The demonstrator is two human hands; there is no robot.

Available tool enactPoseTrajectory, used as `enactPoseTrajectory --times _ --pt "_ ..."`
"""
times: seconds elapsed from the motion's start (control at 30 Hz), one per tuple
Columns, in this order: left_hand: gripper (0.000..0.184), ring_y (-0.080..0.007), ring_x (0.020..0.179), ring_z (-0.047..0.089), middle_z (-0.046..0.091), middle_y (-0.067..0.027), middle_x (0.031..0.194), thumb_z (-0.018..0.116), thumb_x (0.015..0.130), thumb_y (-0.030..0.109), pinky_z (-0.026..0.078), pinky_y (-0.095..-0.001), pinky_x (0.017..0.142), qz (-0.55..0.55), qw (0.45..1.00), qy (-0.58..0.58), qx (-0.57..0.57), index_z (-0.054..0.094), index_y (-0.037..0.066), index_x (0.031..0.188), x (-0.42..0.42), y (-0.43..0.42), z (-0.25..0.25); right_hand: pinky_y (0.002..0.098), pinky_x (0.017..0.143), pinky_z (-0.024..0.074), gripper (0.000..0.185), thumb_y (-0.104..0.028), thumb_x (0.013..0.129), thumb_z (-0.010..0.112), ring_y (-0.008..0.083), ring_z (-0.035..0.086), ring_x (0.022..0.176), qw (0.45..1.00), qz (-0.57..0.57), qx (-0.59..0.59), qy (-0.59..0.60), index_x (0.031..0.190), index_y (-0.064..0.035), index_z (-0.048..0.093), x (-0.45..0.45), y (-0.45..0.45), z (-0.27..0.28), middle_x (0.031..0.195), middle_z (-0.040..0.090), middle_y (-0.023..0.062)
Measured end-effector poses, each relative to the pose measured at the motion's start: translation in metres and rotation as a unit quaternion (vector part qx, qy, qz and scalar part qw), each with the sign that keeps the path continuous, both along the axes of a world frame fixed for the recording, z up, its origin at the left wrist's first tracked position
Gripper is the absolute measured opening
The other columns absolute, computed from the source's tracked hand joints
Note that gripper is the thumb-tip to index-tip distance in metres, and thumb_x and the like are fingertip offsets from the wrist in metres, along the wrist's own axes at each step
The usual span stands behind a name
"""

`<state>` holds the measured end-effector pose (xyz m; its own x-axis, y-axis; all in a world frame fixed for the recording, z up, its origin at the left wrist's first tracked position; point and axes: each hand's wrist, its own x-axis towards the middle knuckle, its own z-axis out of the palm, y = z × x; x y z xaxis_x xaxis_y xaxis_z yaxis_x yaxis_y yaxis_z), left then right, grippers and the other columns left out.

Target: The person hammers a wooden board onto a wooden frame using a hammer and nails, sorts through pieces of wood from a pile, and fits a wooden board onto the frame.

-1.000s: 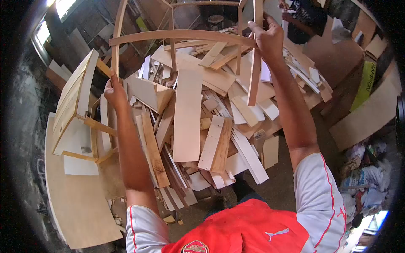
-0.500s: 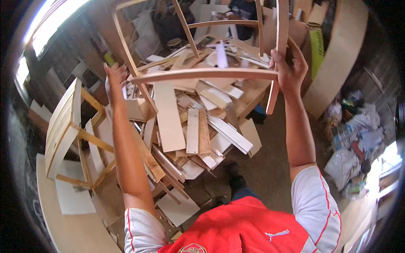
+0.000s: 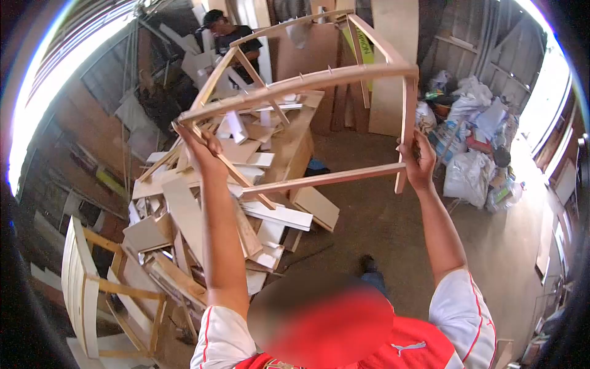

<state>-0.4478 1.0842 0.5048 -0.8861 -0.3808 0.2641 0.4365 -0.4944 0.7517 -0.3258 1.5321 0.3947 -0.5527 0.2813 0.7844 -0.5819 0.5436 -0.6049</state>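
Observation:
A bare wooden furniture frame [image 3: 307,80], with legs, a lower crossbar and a curved rail, is held up in the air in front of me. Small pins or nails stick up along the curved rail. My left hand [image 3: 206,150] is at the frame's left corner, fingers against the leg just under the rail. Wrapped around the right leg near the lower crossbar is my right hand [image 3: 419,161]. Below the frame, a heap of loose wooden boards [image 3: 184,209] covers part of a wooden table [image 3: 292,150].
Another wooden frame with a pale panel [image 3: 78,283] stands at lower left. White sacks and bags [image 3: 470,175] are piled against the right wall. A person in dark clothes [image 3: 236,46] is behind the table. Tall boards [image 3: 393,92] lean at the back.
My left hand, apart from the frame before, is now on its left corner. The frame has tilted so its pinned rail faces me, and my view has swung right.

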Motion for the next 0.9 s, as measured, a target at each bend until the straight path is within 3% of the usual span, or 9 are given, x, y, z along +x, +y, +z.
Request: enactPoseTrajectory --times 0.1,0.13,0.27,0.37,0.4,0.53,0.63,0.77,0.9 --pt "0.055 -0.0095 0.047 0.036 0.042 0.0018 0.063 0.048 0.099 0.065 0.028 -0.0262 0.044 -0.028 0.999 0.013 -0.008 0.044 0.015 0.079 -0.001 0.055 -0.034 0.0317 0.081 0.0516 0.053 -0.044 0.098 0.064 0.0155 0.064 0.085 0.99 0.103 -0.097 -0.015 0.128 -0.0012 0.06 0.01 0.042 -0.002 0.098 0.069 0.0062" --pt "0.055 -0.0086 0.048 0.035 0.041 0.0026 0.063 0.046 0.099 0.066 0.029 -0.0257 0.045 -0.015 1.0 0.002 -0.018 0.045 0.015 0.08 0.0 0.077 -0.042 0.0384 0.085 0.0552 0.057 -0.051 0.101 0.054 0.0206 0.065 0.103 0.989 0.112 -0.089 -0.03 0.127 -0.0004 0.057 0.013 0.056 0.004 0.114 0.066 0.0125" --pt "0.053 -0.0083 0.049 0.034 0.041 0.003 0.064 0.043 0.101 0.065 0.028 -0.0254 0.047 -0.032 0.997 -0.009 -0.064 0.047 0.016 0.081 -0.006 0.136 -0.084 0.0375 0.073 0.0552 0.054 -0.053 0.1 0.052 0.024 0.068 0.083 0.878 0.125 -0.456 -0.075 0.116 -0.0021 0.062 0.014 0.103 0.015 0.097 0.07 0.0126" --pt "0.051 -0.0126 0.055 0.041 0.047 -0.0019 0.071 0.048 0.103 0.057 0.032 -0.0281 0.049 -0.074 0.994 -0.084 0.004 0.037 0.015 0.075 -0.002 0.172 -0.103 0.0376 0.072 0.0546 0.048 -0.048 0.101 0.053 0.0249 0.066 0.074 0.858 0.18 -0.434 -0.205 0.113 -0.0026 0.064 0.026 0.143 0.012 0.087 0.07 0.0115" --pt "0.049 -0.0135 0.057 0.042 0.049 -0.0022 0.074 0.049 0.103 0.052 0.033 -0.0296 0.049 -0.077 0.995 -0.06 0.031 0.037 0.015 0.074 -0.015 0.178 -0.13 0.0352 0.061 0.0559 0.038 -0.035 0.099 0.06 0.0215 0.067 0.065 0.85 0.169 -0.465 -0.179 0.115 -0.0007 0.063 0.031 0.14 0.022 0.08 0.07 0.0108" --pt "0.048 -0.0141 0.056 0.044 0.048 -0.0017 0.069 0.048 0.103 0.054 0.033 -0.0288 0.05 -0.078 0.994 -0.068 0.021 0.041 0.015 0.076 -0.009 0.22 -0.156 0.0291 0.054 0.0534 0.029 -0.02 0.098 0.058 0.0156 0.064 0.061 0.818 0.138 -0.486 -0.277 0.123 -0.0052 0.061 0.04 0.173 0.018 0.08 0.069 0.0081" --pt "0.048 -0.0143 0.056 0.044 0.047 -0.0014 0.067 0.045 0.104 0.056 0.033 -0.0292 0.05 -0.148 0.988 -0.021 -0.033 0.047 0.014 0.081 -0.011 0.232 -0.182 0.0292 0.051 0.0514 0.029 -0.02 0.099 0.058 0.0144 0.062 0.057 0.81 0.099 -0.484 -0.316 0.126 -0.0103 0.061 0.048 0.187 0.007 0.078 0.067 0.0047" --pt "0.055 -0.0132 0.06 0.047 0.049 0.0012 0.067 0.043 0.098 0.07 0.038 -0.0286 0.05 -0.283 0.958 -0.039 0.03 0.057 0.017 0.103 -0.016 0.242 -0.213 0.0272 0.045 0.0452 0.029 -0.029 0.101 0.059 0.0109 0.053 0.051 0.804 0.058 -0.503 -0.312 0.125 -0.0124 0.061 0.053 0.204 -0.022 0.074 0.061 0.0005" --pt "0.059 -0.0164 0.065 0.054 0.056 -0.0004 0.072 0.042 0.099 0.069 0.046 -0.0319 0.056 -0.259 0.948 -0.186 -0.015 0.06 0.013 0.108 -0.017 0.258 -0.237 0.0233 0.043 0.0405 0.027 -0.03 0.101 0.061 0.0091 0.049 0.05 0.791 0.042 -0.528 -0.305 0.121 -0.0113 0.062 0.054 0.224 -0.063 0.071 0.056 -0.0006"
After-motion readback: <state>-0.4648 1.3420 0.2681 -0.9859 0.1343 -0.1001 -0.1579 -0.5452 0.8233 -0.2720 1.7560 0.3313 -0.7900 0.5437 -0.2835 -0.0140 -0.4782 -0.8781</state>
